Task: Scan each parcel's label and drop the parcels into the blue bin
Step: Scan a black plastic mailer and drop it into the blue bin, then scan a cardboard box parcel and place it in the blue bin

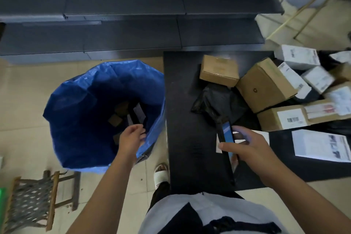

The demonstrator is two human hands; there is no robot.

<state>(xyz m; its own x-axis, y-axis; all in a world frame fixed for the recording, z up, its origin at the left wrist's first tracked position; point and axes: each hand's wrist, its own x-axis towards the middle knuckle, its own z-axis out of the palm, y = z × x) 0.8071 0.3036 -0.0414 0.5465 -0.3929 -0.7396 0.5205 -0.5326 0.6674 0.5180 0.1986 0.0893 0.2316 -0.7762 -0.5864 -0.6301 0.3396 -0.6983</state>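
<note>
A handheld scanner [227,138] with a lit blue screen is gripped in the right hand [245,148] above the black table [182,119]. The left hand [132,136] is held slack and empty over the near rim of the blue bin [76,119], where small parcels [121,114] lie at the bottom. Farther back, a black bag [220,100] and cardboard boxes [266,85] are piled on the table.

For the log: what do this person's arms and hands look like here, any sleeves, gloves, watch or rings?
Both forearms are bare right down to the bottom edge of the picture, so no sleeves show. The left hand and the right hand wear no gloves, and no watch or wristband shows on either wrist. No ring is visible, though the picture is slightly blurred and several fingers are partly hidden.
</note>
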